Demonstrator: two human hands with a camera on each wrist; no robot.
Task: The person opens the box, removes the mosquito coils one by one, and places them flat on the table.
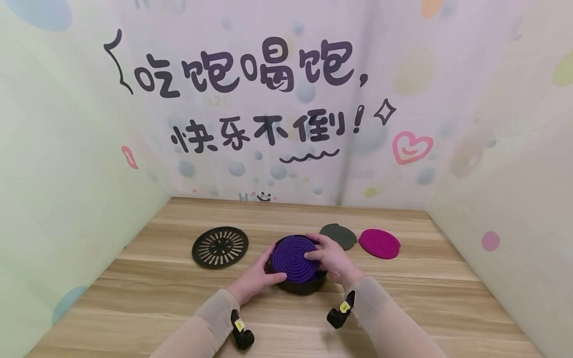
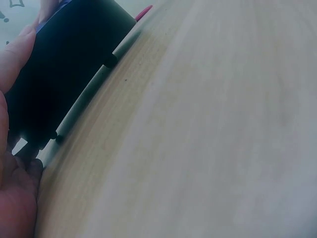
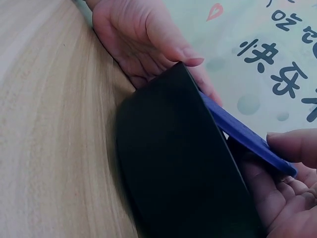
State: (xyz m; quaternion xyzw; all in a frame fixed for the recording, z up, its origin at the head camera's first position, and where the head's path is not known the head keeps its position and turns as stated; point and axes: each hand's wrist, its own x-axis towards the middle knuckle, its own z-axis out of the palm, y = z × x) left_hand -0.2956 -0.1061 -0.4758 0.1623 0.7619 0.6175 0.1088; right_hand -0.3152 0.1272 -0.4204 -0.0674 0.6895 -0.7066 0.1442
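A purple spiral coaster [image 1: 293,261] lies tilted over the mouth of a round black holder [image 1: 302,287] on the wooden table. My right hand [image 1: 334,258] pinches the coaster's right side, thumb on top and fingers beneath, as the right wrist view shows. On that side the coaster [image 3: 247,136] stands raised off the rim. My left hand [image 1: 255,278] grips the holder from the left, its thumb at the rim. Seen low in the left wrist view, the holder's dark wall [image 2: 64,69] has small feet at its base. The holder's inside is mostly hidden.
A black slotted round disc [image 1: 220,247] lies to the left on the table [image 1: 147,288]. Behind and to the right are a dark green spiral coaster [image 1: 338,236] and a magenta spiral coaster [image 1: 379,243]. A printed curtain [image 1: 277,174] closes off the back.
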